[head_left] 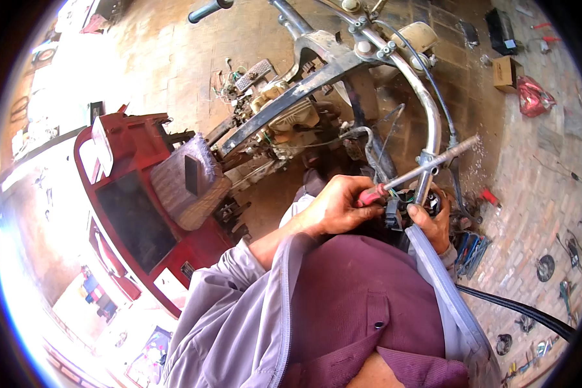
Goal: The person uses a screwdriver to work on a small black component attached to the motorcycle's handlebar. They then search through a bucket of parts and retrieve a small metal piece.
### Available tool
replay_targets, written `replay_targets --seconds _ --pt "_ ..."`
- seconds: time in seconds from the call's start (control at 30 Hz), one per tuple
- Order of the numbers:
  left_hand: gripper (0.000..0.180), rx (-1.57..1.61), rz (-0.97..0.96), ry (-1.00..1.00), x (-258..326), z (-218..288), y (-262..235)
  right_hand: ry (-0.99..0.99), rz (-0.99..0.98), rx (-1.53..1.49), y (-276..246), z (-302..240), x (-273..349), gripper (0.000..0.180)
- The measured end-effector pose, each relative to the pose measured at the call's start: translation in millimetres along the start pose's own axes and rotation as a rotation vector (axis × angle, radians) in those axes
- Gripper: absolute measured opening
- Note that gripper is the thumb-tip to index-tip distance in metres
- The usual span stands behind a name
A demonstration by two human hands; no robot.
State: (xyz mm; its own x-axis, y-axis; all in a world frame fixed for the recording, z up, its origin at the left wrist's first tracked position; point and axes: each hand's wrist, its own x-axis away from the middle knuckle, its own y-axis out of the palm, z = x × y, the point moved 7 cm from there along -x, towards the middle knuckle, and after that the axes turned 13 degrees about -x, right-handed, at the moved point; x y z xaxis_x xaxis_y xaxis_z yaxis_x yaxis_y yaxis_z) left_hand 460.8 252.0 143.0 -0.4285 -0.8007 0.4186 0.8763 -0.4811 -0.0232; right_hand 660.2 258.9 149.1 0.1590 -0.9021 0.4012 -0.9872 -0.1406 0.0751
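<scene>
My left hand (344,205) is closed around the red handle of a screwdriver (371,194). Its grey shaft slants up to the right toward the chrome handlebar (435,107); where the shaft ends and a lever may begin, I cannot tell. My right hand (434,226) wraps the lower end of that bar, thumb on the near side, around an opened dark housing (428,202) with wires in it. Between my hands sits a black block-shaped part (392,213), close to loose wires. A lever clamp (425,159) is on the bar, with a cable (441,97) beside it.
A partly stripped motorcycle frame (291,100) with an exposed engine (284,113) stands ahead. To the left is a red vehicle cab (136,200) with a covered seat (186,178). At right lie a cardboard box (506,74), a red bag (535,97) and several tools (473,253) on brick flooring.
</scene>
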Motion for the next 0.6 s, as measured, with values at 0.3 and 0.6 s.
replay_targets --seconds 0.3,0.6 --pt "0.011 0.348 0.091 -0.097 -7.2 -16.4 -7.8 0.082 -0.020 -0.058 6.1 -6.2 -7.4 0.039" --pt "0.020 0.372 0.162 -0.183 -13.6 -19.0 -1.7 -0.315 -0.106 0.390 6.5 -24.1 0.8 0.039"
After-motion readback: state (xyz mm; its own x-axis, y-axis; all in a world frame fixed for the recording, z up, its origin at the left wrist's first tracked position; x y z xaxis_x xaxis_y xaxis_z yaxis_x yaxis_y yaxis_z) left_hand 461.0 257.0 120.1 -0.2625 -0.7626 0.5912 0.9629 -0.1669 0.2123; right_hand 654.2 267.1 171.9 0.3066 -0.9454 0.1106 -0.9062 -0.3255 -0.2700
